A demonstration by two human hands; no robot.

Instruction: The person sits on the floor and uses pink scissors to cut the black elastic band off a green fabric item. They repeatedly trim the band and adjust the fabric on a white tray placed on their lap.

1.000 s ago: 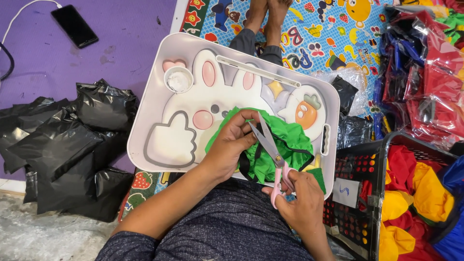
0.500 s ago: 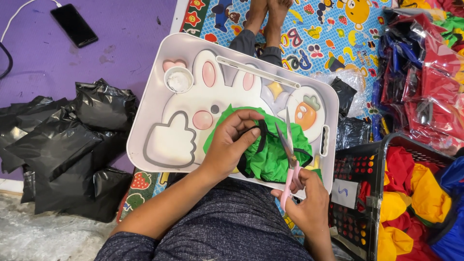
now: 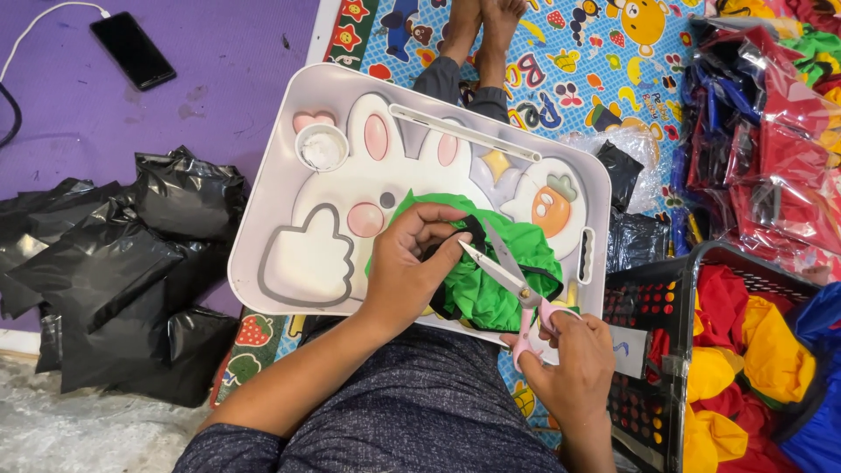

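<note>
Bright, even light, soft shadows, sharp focus throughout, with slight wide-angle bending at the edges.

One scissors (image 3: 512, 278) — one phone (image 3: 133, 50).

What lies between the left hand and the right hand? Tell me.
In the head view, open pink-handled scissors span the gap between left hand and right hand, over the green garment.

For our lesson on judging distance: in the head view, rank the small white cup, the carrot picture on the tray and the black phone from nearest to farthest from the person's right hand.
From the right hand:
1. Carrot picture, straight above it on the tray's right part.
2. Small white cup, at the tray's upper left.
3. Black phone, far upper left on the purple mat.
</note>
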